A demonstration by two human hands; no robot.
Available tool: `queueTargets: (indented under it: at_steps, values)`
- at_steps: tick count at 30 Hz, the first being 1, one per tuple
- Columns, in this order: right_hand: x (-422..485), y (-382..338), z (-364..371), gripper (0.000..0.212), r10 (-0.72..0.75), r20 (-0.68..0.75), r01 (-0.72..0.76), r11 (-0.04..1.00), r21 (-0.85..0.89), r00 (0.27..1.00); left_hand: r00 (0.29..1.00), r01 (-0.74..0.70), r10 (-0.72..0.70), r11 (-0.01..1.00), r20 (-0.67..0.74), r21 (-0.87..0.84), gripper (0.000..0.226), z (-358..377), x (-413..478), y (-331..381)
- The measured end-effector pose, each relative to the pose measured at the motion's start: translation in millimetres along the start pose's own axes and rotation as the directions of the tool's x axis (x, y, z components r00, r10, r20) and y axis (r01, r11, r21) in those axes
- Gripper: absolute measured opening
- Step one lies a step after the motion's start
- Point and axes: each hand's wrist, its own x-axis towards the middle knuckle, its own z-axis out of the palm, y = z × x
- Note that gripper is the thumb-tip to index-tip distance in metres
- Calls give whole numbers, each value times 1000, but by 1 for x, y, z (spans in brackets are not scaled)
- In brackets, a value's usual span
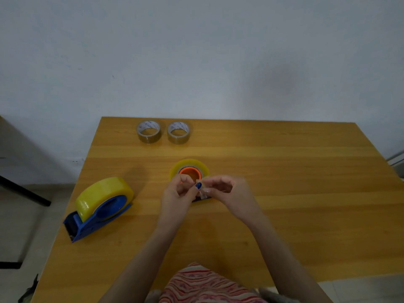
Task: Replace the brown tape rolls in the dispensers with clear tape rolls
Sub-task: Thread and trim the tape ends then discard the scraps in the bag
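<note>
From the head camera, both hands met over the wooden table (284, 171). The left hand (178, 193) and right hand (231, 193) pinched the clear tape end (203, 192) of the yellowish roll on the orange-hubbed dispenser (189, 169). A loaded blue dispenser (98, 209) lay left; two brown tape rolls (149, 131) sat at the far edge.

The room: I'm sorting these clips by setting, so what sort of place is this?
Probably a plain room at home or in a small office: a bare wooden table against an unadorned white wall, a tiled floor, and only tape rolls and a tape dispenser laid out.
</note>
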Motion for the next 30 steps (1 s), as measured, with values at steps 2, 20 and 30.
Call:
queueTargets:
  at_steps: [2, 20, 30]
  values:
    - [-1, 1, -3, 20, -9, 17, 10, 998, -54, 1000, 998, -41, 40, 999, 53, 15, 11, -1, 0, 1]
    - [-6, 17, 8, 5, 39, -31, -39, 999, 14, 999, 946, -322, 303, 856, 111, 404, 6, 1, -2, -11]
    - [-21, 114, 56, 20, 407, 52, -383, 890, -246, 912, 971, 123, -222, 784, 91, 608, 10, -12, -24, -102]
